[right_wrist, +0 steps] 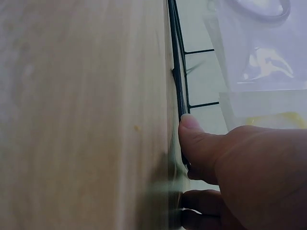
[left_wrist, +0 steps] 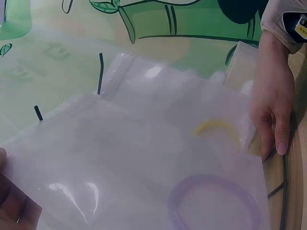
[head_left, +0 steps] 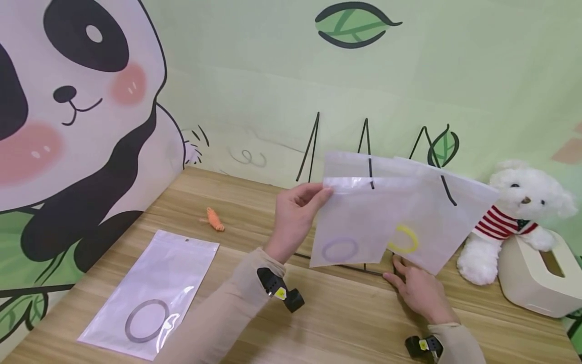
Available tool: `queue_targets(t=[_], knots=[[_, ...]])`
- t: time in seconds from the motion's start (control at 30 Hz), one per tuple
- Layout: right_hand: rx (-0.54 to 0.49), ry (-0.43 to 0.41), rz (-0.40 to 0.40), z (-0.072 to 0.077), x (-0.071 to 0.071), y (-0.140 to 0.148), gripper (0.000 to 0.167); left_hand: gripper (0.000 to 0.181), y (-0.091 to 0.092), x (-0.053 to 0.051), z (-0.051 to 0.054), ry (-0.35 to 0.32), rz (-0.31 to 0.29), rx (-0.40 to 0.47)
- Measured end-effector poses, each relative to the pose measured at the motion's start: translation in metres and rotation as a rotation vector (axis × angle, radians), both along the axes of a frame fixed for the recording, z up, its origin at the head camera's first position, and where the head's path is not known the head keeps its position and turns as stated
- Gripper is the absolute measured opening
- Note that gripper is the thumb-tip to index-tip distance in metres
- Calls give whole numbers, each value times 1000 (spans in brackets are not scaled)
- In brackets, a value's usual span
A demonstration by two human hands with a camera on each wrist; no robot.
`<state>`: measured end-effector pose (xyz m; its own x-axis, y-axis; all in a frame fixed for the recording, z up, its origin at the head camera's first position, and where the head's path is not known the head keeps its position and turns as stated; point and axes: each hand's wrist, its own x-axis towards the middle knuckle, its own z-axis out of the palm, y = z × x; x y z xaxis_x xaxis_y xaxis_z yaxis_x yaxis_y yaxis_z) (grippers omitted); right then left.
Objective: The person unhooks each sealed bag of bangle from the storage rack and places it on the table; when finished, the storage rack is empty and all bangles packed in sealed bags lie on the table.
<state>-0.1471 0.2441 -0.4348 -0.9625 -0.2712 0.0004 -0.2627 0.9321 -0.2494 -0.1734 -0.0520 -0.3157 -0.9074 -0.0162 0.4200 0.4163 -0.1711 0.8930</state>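
A clear plastic bag (head_left: 352,217) with a purple ring (head_left: 341,249) in its lower part hangs at a black prong. My left hand (head_left: 295,215) pinches its upper left edge between thumb and fingers. Partly behind it, to the right, is a second bag (head_left: 445,217) with a yellow ring (head_left: 415,238), at another prong. Both prongs belong to a black wire rack (right_wrist: 179,96), standing near the wall. Below the second bag, my right hand (head_left: 420,290) holds the rack's bottom bar, its thumb on the near side.
A third bag (head_left: 177,268) with a grey ring (head_left: 129,323) lies flat at the left of the wooden table (head_left: 327,323). Behind it lies a small orange object (head_left: 214,220). At the right, a white plush bear (head_left: 482,258) leans on a cream tissue box (head_left: 523,283).
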Motion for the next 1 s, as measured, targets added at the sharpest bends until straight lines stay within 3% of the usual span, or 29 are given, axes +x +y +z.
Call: queue_targets(t=[0.2,0.37,0.6,1.0], knots=[[-17,25,10,-2,-1,1,61,20,-1,5,-2,14,17,-3],[3,11,-1,-2,-1,1,62,20,-2,9,-1,15,21,13],[5,-31,-21,-1,0,1,64,18,-3,14,0,69,20,12],[-18,11,-6,-1,-1,0,60,14,-12,29,-2,100,26,0]])
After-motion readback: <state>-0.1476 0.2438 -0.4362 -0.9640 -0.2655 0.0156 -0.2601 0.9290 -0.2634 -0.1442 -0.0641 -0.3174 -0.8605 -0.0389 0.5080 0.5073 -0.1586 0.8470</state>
